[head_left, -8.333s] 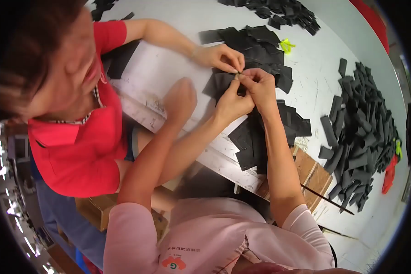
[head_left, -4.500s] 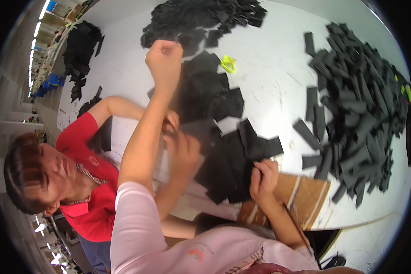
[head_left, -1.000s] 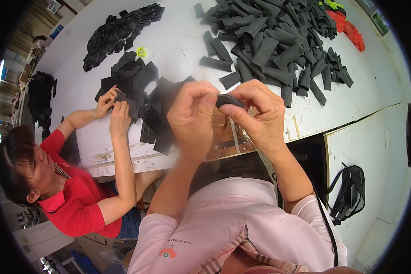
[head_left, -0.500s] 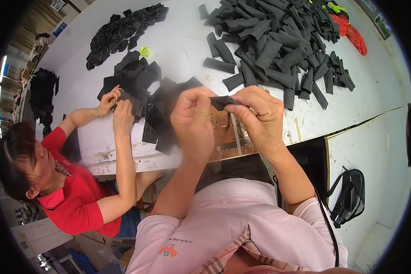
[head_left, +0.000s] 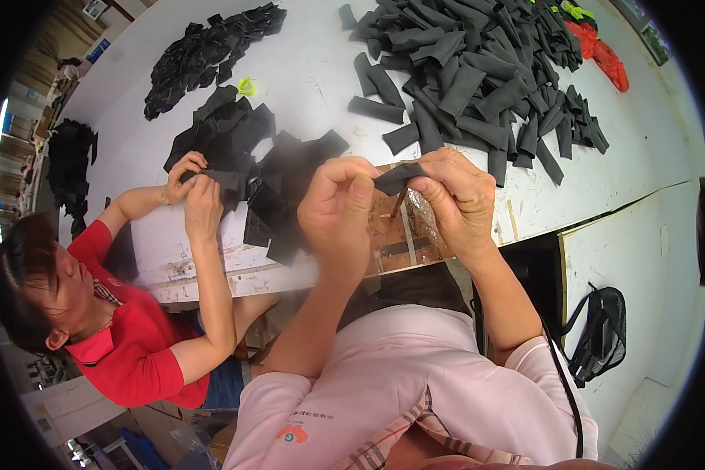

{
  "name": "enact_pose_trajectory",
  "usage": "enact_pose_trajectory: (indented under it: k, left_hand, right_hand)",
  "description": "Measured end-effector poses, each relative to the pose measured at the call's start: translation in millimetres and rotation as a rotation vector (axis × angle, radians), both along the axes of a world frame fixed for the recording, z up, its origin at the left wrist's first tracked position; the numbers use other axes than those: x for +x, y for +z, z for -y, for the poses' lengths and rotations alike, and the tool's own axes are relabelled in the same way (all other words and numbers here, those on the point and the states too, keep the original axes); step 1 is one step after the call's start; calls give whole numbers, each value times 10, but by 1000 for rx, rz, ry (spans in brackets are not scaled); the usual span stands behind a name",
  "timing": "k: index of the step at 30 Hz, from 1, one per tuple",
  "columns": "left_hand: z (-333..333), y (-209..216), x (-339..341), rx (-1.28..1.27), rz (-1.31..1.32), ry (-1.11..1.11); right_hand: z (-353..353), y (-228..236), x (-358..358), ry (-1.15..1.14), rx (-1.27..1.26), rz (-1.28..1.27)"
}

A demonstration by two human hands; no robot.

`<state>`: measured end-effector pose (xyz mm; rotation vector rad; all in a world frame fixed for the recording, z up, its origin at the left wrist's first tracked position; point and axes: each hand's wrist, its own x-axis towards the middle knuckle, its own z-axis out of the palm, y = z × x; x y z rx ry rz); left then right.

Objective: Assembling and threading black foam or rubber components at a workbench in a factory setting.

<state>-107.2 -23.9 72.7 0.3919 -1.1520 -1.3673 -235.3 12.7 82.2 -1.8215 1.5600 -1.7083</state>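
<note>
Cloth (head_left: 398, 179) is spanning between the left hand (head_left: 337, 211), which is pinching one end in thumb and fingers, and the right hand (head_left: 456, 200), which is gripping the other. The small dark piece is staying clear of the table (head_left: 313, 94), over a brown board (head_left: 388, 232). Dark tubes (head_left: 478, 86) are lying heaped beyond (a red bag (head_left: 608, 67) is resting beside them). Leftward, a co-worker (head_left: 137, 345) is handling flat dark pieces (head_left: 278, 196).

Place: looked like a workshop.
White worktable (head_left: 313, 70): its near edge was scuffed and stained.
Black pieces (head_left: 200, 59): lay heaped, upper left.
Dark grey tubes (head_left: 460, 88): were piled in bulk, upper right.
Co-worker (head_left: 137, 356): handled pieces at the same table, left.
</note>
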Motion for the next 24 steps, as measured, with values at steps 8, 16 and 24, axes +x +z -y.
enact_pose_trajectory:
  k: [8, 16, 24]
  left_hand:
    - [111, 272, 22, -201, 448, 15]
    - [141, 331, 32, -326, 613, 128]
    - [229, 77, 51, -165, 244, -36]
  right_hand:
    - [-44, 100, -49, 39, 112, -12]
    - [34, 58, -123, 216, 189, 148]
    - [9, 234, -51, 85, 134, -148]
